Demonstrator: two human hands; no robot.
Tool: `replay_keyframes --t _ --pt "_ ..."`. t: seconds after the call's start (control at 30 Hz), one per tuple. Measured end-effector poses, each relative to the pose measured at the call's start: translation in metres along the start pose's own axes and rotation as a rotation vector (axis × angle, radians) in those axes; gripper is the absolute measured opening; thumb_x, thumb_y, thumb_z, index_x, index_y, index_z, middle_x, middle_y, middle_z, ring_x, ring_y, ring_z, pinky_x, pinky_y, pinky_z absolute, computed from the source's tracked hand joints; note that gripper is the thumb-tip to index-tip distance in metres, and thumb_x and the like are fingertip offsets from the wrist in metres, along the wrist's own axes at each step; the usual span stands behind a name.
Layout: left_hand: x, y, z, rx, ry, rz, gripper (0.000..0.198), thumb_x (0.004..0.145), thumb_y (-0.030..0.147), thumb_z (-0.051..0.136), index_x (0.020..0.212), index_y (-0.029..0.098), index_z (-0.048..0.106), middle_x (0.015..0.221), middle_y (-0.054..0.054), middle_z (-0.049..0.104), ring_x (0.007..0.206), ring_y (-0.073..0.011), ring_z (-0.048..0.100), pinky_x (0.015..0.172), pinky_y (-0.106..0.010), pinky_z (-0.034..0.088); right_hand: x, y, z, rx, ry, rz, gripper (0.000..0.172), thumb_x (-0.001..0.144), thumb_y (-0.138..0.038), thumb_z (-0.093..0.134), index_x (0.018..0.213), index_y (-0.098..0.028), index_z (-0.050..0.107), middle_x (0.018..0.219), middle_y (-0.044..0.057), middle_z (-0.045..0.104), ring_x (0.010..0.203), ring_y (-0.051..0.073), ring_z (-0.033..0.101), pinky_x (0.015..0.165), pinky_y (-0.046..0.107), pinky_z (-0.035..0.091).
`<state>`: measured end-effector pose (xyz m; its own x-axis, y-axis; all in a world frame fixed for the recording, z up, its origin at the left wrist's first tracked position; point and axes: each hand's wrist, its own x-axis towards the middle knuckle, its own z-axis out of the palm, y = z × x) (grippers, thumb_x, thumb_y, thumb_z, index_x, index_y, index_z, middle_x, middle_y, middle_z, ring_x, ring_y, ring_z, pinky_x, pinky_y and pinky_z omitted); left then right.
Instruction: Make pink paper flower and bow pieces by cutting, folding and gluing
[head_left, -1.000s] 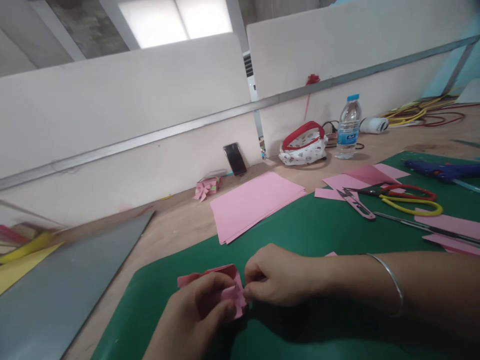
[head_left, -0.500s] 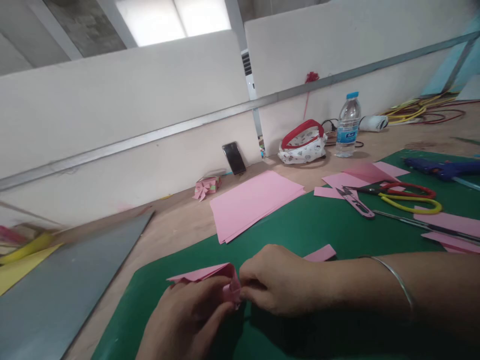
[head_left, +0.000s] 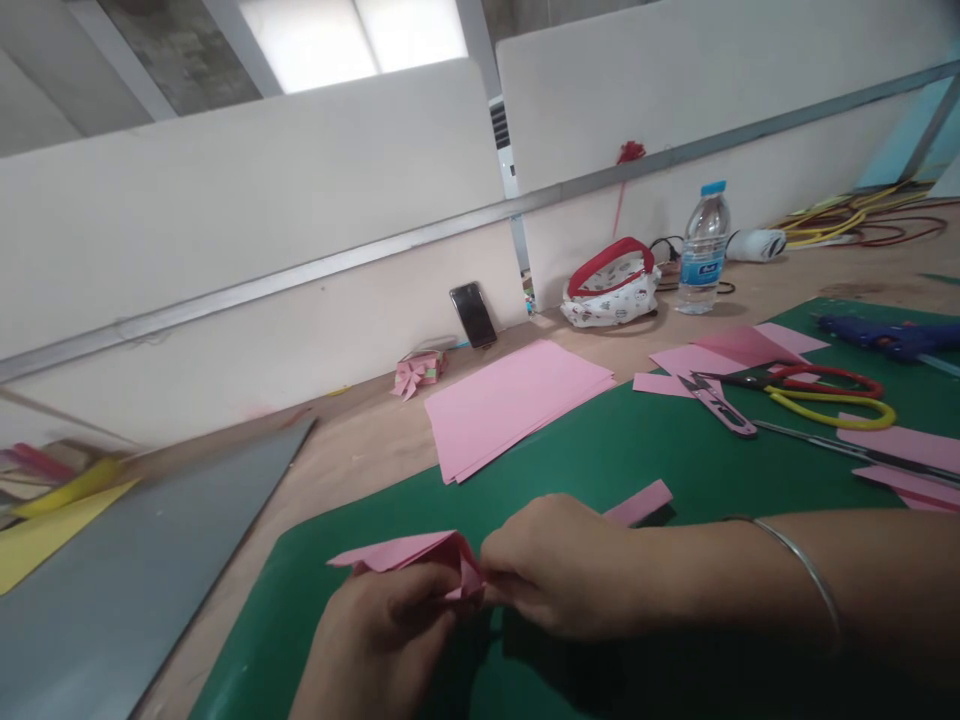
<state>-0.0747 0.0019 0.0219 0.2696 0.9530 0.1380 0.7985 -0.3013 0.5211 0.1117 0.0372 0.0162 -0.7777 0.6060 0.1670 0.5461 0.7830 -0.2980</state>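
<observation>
A folded pink paper piece (head_left: pixel 409 552) is held low over the green cutting mat (head_left: pixel 615 460). My left hand (head_left: pixel 379 640) grips it from below and my right hand (head_left: pixel 559 580) pinches its right end, both with fingers closed. A thin silver bangle (head_left: pixel 814 580) circles my right wrist. A pink paper strip (head_left: pixel 641 502) shows just behind my right hand, lying on the mat.
A stack of pink sheets (head_left: pixel 514 400) lies behind. Snips (head_left: pixel 720 405), red and yellow scissors (head_left: pixel 825 395), pink offcuts and a blue glue gun (head_left: pixel 889 335) sit right. Water bottle (head_left: pixel 703 250), pouch (head_left: pixel 611 290), phone (head_left: pixel 474 315), small pink bow (head_left: pixel 416 373) stand by the partition. Grey board (head_left: pixel 127 580) lies left.
The folded piece has flattened and spread leftward between my hands. My right hand has shifted slightly, uncovering the pink strip behind it. Both hands keep their hold.
</observation>
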Motion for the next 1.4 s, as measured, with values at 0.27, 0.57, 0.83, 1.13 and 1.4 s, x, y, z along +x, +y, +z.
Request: replay_keyframes --t 0.27,0.57,0.83,1.13,1.4 --pt "0.0 -0.003 0.004 0.194 0.024 0.125 0.018 0.08 0.038 0.055 0.076 0.031 0.07 0.068 0.005 0.072 0.064 -0.0166 0.068 0.053 -0.022 0.051 0.0 0.002 0.001 -0.132 0.076 -0.033 0.005 0.072 -0.013 0.057 0.071 -0.018 0.058 0.067 0.004 0.065 0.057 0.02 0.06 0.042 0.026 0.021" --pt "0.003 0.002 -0.008 0.574 0.229 0.225 0.017 0.08 0.029 0.051 0.078 0.025 0.067 0.07 -0.003 0.072 0.062 -0.0223 0.066 0.052 -0.03 0.046 -0.002 -0.008 -0.023 -0.149 -0.064 0.069 0.018 0.07 -0.016 0.064 0.088 -0.016 0.06 0.072 0.007 0.066 0.058 0.023 0.062 0.041 0.025 0.025" --pt "0.011 0.02 -0.015 0.532 0.225 0.252 0.017 0.081 0.025 0.051 0.066 0.024 0.058 0.056 0.004 0.062 0.051 -0.0137 0.059 0.046 -0.023 0.037 -0.012 -0.002 -0.074 0.366 -0.264 0.056 0.02 0.081 -0.035 0.056 0.083 -0.015 0.062 0.068 0.001 0.06 0.064 0.016 0.057 0.048 0.021 0.035" --pt "0.04 0.036 -0.01 0.323 0.491 0.202 0.023 0.084 0.035 0.049 0.07 0.023 0.061 0.057 0.005 0.062 0.05 -0.0116 0.057 0.049 -0.021 0.039 0.008 0.009 -0.054 1.371 0.159 0.385 0.022 0.087 -0.033 0.051 0.079 -0.013 0.055 0.062 0.0 0.059 0.045 0.006 0.053 0.048 0.017 0.038" --pt "0.054 0.033 -0.005 0.356 0.79 0.381 0.016 0.081 0.03 0.051 0.079 0.027 0.067 0.078 -0.002 0.074 0.065 -0.0173 0.068 0.06 -0.023 0.05 0.011 0.012 -0.055 1.656 0.203 0.437 0.042 0.087 -0.052 0.045 0.075 -0.013 0.057 0.059 0.001 0.058 0.042 0.006 0.049 0.044 0.018 0.035"
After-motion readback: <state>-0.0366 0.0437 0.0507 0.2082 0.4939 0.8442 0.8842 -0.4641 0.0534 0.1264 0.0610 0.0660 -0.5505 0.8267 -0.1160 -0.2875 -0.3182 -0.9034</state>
